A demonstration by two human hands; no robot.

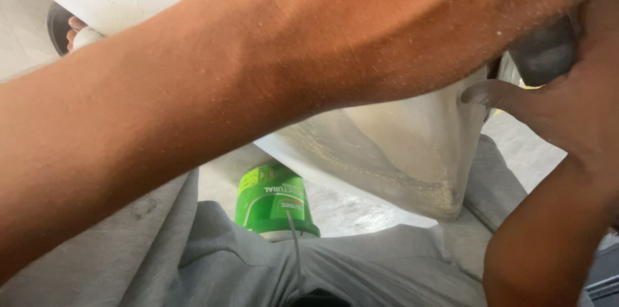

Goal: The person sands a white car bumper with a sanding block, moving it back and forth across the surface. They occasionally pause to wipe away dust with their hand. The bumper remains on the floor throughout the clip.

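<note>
My left forearm crosses the whole view from the lower left to the upper right, flecked with pale dust. My left hand point(464, 4) reaches the top right corner, its fingers hidden. My right hand point(567, 107) comes up from the lower right, its thumb pointing left, and wraps around a dark rounded object point(545, 55) held just under my left hand. Beneath both arms lies a tilted white panel point(412, 146) with gritty dust gathered along its lower edge.
A green plastic bucket point(277, 200) with a wire handle stands on the pale floor between my legs in grey trousers point(361, 268). A foot in a dark sandal point(76, 28) shows at the upper left, beside the panel's far edge.
</note>
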